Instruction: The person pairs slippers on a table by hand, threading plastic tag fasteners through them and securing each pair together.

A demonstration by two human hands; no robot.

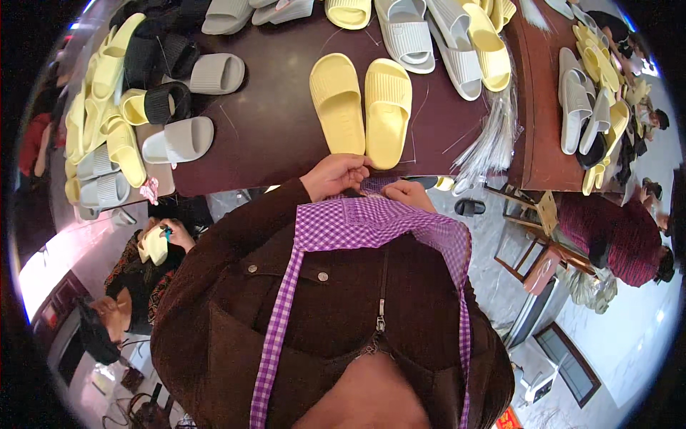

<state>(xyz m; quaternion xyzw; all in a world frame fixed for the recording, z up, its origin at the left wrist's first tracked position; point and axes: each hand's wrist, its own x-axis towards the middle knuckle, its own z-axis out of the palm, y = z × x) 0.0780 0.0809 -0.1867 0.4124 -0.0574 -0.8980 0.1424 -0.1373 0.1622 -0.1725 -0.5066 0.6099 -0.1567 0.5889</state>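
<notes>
Two yellow slide sandals, a left one (334, 107) and a right one (388, 118), lie side by side on the dark red table (275, 132), heels toward me. My left hand (337, 176) is at the table's near edge by the heels, fingers curled in a pinch; whatever they hold is too small to make out. Close to my body, just above the purple checked apron (357, 222), my right hand (409, 193) is closed, its thumb on top and its fingers mostly hidden.
Yellow, grey and black slides (182, 139) crowd the table's left side; more grey slides (407, 39) line the far edge. A bundle of clear plastic strands (489, 143) hangs over the near right edge. Co-workers sit left and right, one holding a pale yellow slide (153, 243).
</notes>
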